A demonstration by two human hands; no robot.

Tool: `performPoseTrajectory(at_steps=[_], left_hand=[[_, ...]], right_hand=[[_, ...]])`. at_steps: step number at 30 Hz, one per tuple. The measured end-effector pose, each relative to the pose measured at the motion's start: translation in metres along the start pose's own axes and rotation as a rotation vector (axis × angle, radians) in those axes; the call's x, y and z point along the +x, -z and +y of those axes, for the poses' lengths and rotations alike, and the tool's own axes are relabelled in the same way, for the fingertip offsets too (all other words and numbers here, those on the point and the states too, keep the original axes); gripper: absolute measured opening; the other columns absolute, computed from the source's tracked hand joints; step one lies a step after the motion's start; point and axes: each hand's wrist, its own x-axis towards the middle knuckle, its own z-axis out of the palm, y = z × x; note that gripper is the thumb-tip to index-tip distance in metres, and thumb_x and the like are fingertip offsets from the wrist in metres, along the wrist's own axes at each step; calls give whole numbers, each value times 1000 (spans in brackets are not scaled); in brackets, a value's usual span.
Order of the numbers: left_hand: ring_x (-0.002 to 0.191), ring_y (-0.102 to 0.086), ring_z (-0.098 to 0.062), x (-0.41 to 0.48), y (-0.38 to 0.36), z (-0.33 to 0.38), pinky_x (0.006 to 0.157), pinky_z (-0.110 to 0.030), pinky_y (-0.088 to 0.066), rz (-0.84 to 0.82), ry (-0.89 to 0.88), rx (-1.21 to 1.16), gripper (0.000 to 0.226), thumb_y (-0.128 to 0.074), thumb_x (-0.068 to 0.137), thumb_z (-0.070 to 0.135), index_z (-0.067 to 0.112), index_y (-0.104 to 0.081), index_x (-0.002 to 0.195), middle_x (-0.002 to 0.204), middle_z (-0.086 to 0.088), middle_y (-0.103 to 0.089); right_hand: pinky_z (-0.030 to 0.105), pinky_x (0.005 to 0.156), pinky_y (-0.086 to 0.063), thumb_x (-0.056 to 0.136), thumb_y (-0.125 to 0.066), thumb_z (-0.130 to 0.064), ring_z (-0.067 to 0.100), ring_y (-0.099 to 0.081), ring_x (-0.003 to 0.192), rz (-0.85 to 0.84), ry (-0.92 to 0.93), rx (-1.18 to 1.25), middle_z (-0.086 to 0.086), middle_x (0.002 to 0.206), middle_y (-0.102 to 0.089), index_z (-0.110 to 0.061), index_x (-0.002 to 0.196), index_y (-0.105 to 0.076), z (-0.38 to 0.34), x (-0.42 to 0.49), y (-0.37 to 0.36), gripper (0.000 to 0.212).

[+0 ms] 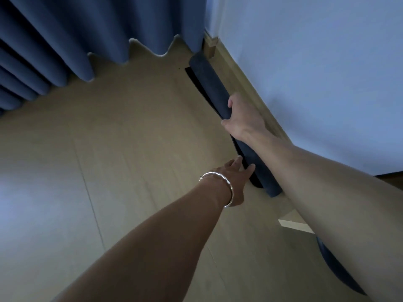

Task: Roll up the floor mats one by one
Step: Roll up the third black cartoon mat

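Head view, dim room. Rolled mat [209, 82], dark blue, lies on the wood floor [109, 138] along the foot of the pale wall [305, 62], just beside the wooden baseboard [241, 76]. The roll runs from the corner by the curtain [87, 29] toward the person. At its far end a thin dark strip of mat shows flat on the floor beside the roll. The right hand [242, 116] sits on top of the roll about midway along it, fingers curled over the far side and thumb wrapped round the near side, gripping it. The left hand [233, 177] reaches to the near end of the roll with fingers fairly straight and slightly spread. Its thumb tip touches the side of the roll and the forefinger tip lies against the roll's lower edge; it does not grip. A silver bracelet [226, 192] is on the left wrist. A second dark roll [335, 267] lies on the floor at lower right, partly hidden under the right forearm; whether it touches the first roll cannot be told.
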Motion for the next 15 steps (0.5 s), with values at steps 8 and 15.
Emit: performPoseTrajectory(at_steps=[8, 15], left_hand=[[145, -5, -20, 29, 1, 12, 111, -37, -27, 37, 22, -26, 79, -50, 87, 13, 25, -5, 151, 158, -5, 8], [141, -21, -21, 43, 3, 40, 105, -34, -35, 23, -17, -3, 74, -52, 86, 10, 20, -15, 150, 157, -4, -7]], right_hand=[[36, 61, -45, 87, -65, -11, 28, -60, 80, -9, -7, -237, 9, 100, -59, -16, 118, -38, 23, 6, -17, 42], [41, 74, -47, 85, -63, -9, 34, -57, 98, -17, -70, -270, 16, 112, -56, -14, 122, -36, 63, 5, -17, 46]])
